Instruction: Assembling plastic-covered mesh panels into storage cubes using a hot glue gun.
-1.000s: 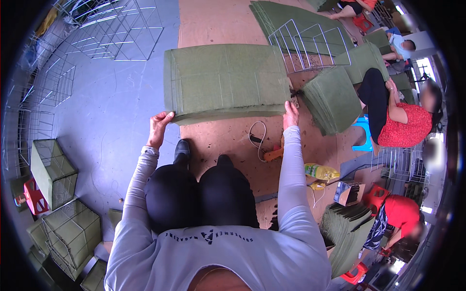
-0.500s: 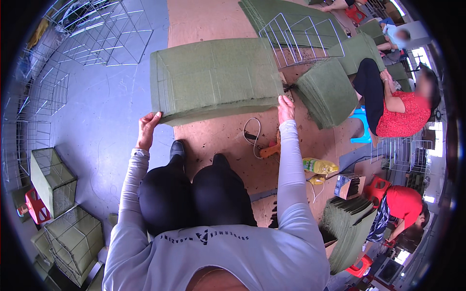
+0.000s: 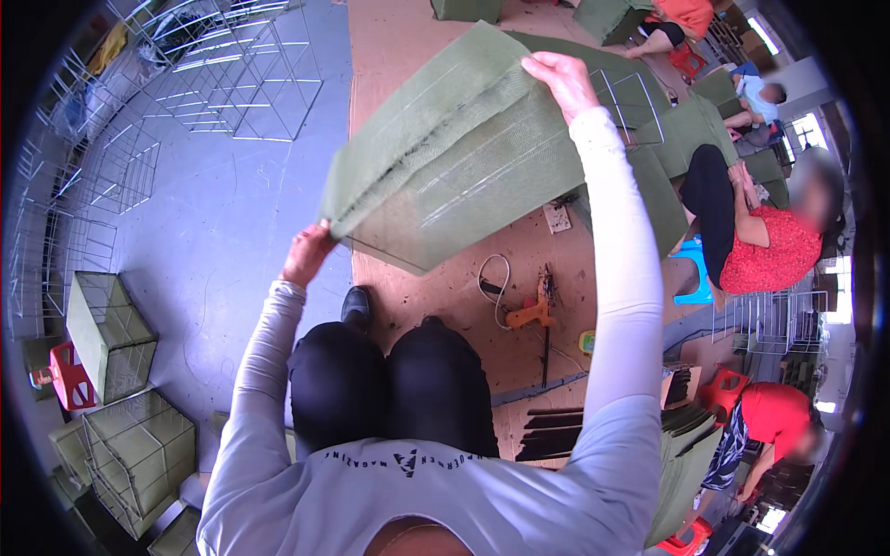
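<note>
Pose: right hand [image 3: 565,82] farther out than left hand [image 3: 309,254], both pinching slanted green fabric-covered frame [image 3: 464,153] above brown floor sheeting [image 3: 417,301]. Orange glue gun [image 3: 530,315] lies below; right sleeve [image 3: 629,259] partly hides green panels [image 3: 659,195].

Grn fabric box [image 3: 459,162] now tipped aslant, R hand [image 3: 564,82] up & fwd.
</note>
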### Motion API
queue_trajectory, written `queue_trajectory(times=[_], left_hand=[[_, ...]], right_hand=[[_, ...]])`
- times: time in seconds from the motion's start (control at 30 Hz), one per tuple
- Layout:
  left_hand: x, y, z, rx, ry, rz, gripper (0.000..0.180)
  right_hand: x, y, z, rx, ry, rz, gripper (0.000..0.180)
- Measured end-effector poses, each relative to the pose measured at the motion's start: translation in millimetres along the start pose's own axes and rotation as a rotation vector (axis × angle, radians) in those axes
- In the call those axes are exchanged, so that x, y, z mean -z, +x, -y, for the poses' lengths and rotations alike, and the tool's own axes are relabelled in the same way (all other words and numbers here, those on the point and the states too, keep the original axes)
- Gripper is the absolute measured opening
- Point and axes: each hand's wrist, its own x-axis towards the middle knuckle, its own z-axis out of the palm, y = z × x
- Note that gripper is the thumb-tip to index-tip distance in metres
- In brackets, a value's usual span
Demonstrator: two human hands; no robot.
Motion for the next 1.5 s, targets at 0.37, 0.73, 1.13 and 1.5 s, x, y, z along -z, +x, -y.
queue_trajectory(times=[0.37, 0.73, 1.13, 1.5], left_hand=[[38, -12, 64, 0.05, 0.627, -0.436, 0.05], [-162, -83, -134, -0.895, 1.651, 0.634, 0.049], [-157, -96, -115, -0.899, 1.483, 0.52, 0.022], [-148, -102, -116, -0.805, 1.298, 0.408, 0.033]], right_hand=[[-147, -136, 61, 0.173, -0.271, 0.222, 0.019], [-204, -212, 55, 0.257, -0.461, 0.309, 0.02], [-135, -235, 40, 0.407, -0.666, 0.274, 0.02], [-179, -216, 49, 0.357, -0.483, 0.327, 0.016]])
